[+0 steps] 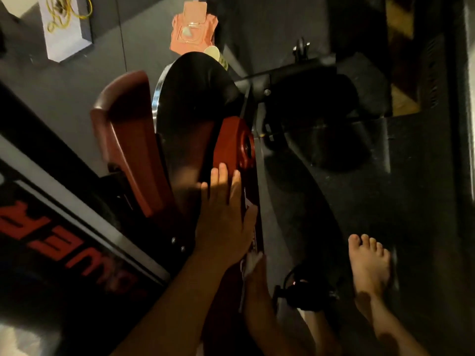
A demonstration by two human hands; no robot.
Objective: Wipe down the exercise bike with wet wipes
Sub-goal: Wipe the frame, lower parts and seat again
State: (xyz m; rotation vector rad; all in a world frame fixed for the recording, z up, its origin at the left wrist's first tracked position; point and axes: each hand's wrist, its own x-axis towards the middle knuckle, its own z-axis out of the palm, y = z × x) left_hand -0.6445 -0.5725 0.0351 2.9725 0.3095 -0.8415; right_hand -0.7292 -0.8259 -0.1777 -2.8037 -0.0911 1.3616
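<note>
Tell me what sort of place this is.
Probably a home workout room rather than a public gym: an exercise bike with a black flywheel stands on dark speckled flooring, the person's foot is bare, and a pink pack of wet wipes lies on the floor.

Top left, a yellow cord (pixel 69 11) lies tangled on a pale block (pixel 64 39); top centre, a pale cup (pixel 214 53) on grey floor; lower right, a bare foot (pixel 370 263) planted on the dark mat (pixel 411 201); at left, red lettering (pixel 38 227) across a black panel.
</note>
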